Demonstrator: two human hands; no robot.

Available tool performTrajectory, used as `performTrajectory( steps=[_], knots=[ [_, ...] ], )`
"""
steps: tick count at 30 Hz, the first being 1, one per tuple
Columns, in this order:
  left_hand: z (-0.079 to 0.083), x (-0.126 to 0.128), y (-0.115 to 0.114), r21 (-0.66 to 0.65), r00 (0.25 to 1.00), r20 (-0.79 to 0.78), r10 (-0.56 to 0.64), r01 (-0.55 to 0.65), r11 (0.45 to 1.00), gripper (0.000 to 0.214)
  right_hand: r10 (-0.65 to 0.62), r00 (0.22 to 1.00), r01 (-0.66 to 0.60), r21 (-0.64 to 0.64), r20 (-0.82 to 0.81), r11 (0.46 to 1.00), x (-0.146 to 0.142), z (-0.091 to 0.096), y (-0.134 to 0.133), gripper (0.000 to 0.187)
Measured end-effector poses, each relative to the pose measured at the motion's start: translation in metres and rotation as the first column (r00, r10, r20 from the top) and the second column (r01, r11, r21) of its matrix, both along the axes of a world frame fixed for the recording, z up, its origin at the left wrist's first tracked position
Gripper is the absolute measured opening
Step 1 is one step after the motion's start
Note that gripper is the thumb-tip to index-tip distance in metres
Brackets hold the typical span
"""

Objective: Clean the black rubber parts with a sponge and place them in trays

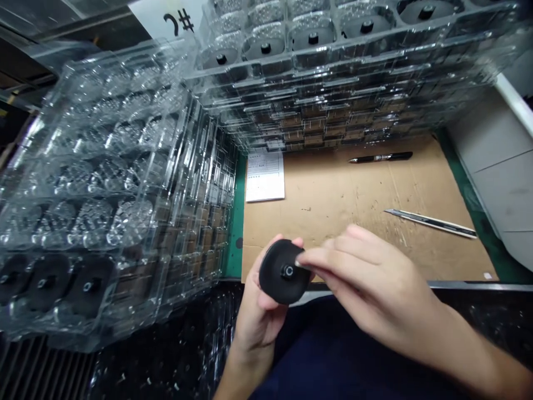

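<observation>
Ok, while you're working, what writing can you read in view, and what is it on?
"2#": large black characters on a white card.
A printed form sheet on the cardboard: its text is too small to read.
Nothing else is legible.

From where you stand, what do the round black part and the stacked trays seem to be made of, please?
The round black part looks like moulded plastic or rubber, unclear which; its surface is dull. The stacked trays look like thin clear plastic: see-through, with glare on their pockets.
</observation>
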State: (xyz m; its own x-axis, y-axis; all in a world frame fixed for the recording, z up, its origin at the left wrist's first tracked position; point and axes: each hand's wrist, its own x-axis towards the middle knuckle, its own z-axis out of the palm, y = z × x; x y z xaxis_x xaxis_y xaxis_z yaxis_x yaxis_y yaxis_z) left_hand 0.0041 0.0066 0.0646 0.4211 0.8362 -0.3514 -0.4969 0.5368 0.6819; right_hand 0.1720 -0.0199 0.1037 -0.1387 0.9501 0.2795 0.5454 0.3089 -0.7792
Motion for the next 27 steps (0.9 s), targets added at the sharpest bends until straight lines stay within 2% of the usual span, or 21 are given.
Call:
performTrajectory(
  steps=[2,4,7,12,17,22,25,27],
  knots=[
    [0.002,0.001,0.0,0.023,0.998,-0.044,0.047,-0.046,0.999,0.056,-0.063,0.997,0.068,0.104,-0.048,0.992,-0.004,-0.004,-0.003,0.031],
    [0.005,0.004,-0.002,0.031,0.994,-0.079,0.072,-0.07,0.997,0.057,-0.113,0.99,0.121,0.099,-0.086,0.988,-0.007,-0.006,-0.008,0.033],
    [0.01,0.011,-0.004,0.043,0.994,-0.069,0.084,-0.082,0.996,0.059,-0.056,0.992,0.057,0.005,-0.115,0.998,-0.006,-0.005,-0.012,0.031],
    [0.014,0.018,-0.005,0.092,0.984,-0.086,0.156,-0.148,0.985,0.051,-0.106,0.99,0.114,0.086,-0.091,0.99,-0.003,-0.003,-0.009,0.032],
    [0.011,0.015,-0.005,0.06,0.993,-0.041,0.111,-0.108,0.992,0.055,-0.02,0.989,0.027,0.046,-0.146,0.999,-0.005,-0.002,-0.01,0.028],
    [0.009,0.013,-0.005,0.09,0.99,-0.031,0.137,-0.134,0.987,0.054,-0.1,0.99,0.109,0.087,-0.102,0.99,-0.005,-0.002,-0.007,0.032],
    [0.008,0.012,-0.005,0.038,0.993,-0.026,0.112,-0.111,0.993,0.056,-0.008,0.993,0.015,0.066,-0.115,0.998,-0.005,-0.003,-0.007,0.031],
    [0.008,0.012,-0.005,0.039,0.991,-0.056,0.118,-0.116,0.993,0.055,-0.009,0.994,0.015,0.055,-0.111,0.998,-0.005,-0.004,-0.006,0.029]
  ],
)
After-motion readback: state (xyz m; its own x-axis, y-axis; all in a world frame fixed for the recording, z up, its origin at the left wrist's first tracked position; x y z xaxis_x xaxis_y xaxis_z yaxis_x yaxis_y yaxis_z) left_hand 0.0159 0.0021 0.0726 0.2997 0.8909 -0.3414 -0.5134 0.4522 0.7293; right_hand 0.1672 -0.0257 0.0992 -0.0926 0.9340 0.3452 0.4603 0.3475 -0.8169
